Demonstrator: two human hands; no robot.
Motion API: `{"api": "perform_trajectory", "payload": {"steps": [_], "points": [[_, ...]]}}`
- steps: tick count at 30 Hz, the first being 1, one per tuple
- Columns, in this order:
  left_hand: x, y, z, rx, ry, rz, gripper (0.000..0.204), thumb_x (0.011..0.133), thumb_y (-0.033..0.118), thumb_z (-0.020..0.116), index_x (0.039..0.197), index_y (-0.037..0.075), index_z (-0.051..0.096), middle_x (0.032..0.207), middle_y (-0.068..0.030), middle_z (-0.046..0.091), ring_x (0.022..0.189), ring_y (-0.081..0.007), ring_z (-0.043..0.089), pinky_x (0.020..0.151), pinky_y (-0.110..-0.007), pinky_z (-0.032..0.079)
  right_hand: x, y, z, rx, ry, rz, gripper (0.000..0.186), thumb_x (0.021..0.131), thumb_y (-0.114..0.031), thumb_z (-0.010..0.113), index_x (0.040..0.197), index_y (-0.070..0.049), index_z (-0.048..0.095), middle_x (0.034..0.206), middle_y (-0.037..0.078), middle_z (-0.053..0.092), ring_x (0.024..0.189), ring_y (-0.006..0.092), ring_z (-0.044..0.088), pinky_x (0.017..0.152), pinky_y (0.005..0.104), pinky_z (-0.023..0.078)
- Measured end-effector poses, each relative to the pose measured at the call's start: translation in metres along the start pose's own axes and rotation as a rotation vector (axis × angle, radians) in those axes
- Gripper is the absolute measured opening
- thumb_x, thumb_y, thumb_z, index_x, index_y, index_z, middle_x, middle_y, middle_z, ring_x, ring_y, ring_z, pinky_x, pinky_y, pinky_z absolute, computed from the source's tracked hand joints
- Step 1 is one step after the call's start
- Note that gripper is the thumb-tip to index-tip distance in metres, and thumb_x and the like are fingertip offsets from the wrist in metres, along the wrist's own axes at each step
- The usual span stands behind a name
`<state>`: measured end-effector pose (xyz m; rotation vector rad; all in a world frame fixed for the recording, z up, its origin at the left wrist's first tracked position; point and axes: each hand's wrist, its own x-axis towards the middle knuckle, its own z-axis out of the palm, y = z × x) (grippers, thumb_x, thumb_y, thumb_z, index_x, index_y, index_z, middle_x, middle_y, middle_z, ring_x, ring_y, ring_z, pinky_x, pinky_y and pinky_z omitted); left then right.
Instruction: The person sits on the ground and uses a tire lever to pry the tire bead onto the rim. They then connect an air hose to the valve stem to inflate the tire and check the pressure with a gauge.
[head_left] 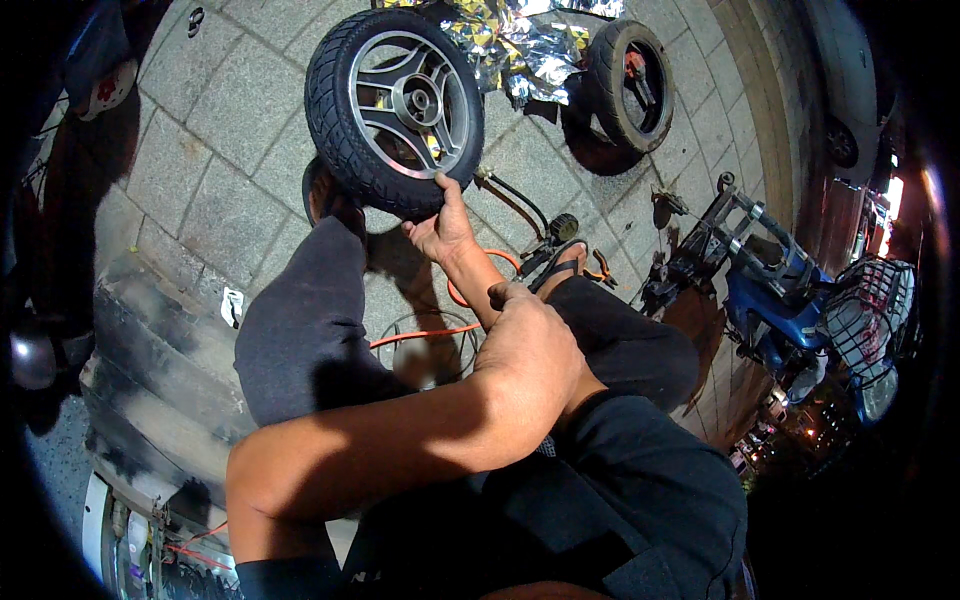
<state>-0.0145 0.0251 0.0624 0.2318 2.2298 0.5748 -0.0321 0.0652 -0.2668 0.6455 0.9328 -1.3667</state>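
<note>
A black tyre on a grey spoked alloy wheel [395,105] stands upright on the stone paving in front of me. My right hand [440,228] grips its lower edge, thumb up on the rubber. My left hand [530,345] comes across from the left and lies over my right forearm, back of the hand up and fingers curled under out of sight. My knees in dark trousers [300,330] sit either side of the arms.
A smaller wheel [630,85] leans behind a crumpled foil sheet [520,45]. An orange hose [425,335] and a black hose [520,205] lie on the paving. A blue scooter [770,295] with a wire basket [870,315] is parked at right. A worn kerb [160,350] runs along the left.
</note>
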Motion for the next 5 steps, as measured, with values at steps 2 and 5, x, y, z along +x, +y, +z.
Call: {"api": "perform_trajectory", "payload": {"steps": [2, 5], "points": [[-0.0012, -0.0001, -0.0012, 0.013, -0.002, -0.002, 0.046, 0.091, 0.02, 0.078, 0.135, 0.007, 0.071, 0.131, -0.0087, 0.073, 0.123, -0.0277, 0.066, 0.106, -0.052, 0.047, 0.0007, 0.0001, -0.002, 0.002, 0.002, 0.006, 0.053, 0.095, -0.06, 0.062, 0.129, -0.019, 0.062, 0.116, -0.002, 0.072, 0.099, 0.0175, 0.068, 0.067, 0.0338, 0.049], [-0.0045, -0.0019, -0.0035, 0.022, 0.001, 0.011, 0.046, 0.093, 0.021, 0.077, 0.136, 0.007, 0.07, 0.133, -0.0083, 0.072, 0.126, -0.0285, 0.065, 0.107, -0.055, 0.046, 0.005, 0.0004, -0.0073, 0.002, -0.034, 0.012, 0.053, 0.095, -0.06, 0.061, 0.13, -0.02, 0.062, 0.117, -0.001, 0.073, 0.1, 0.0185, 0.068, 0.069, 0.0353, 0.049]]}}
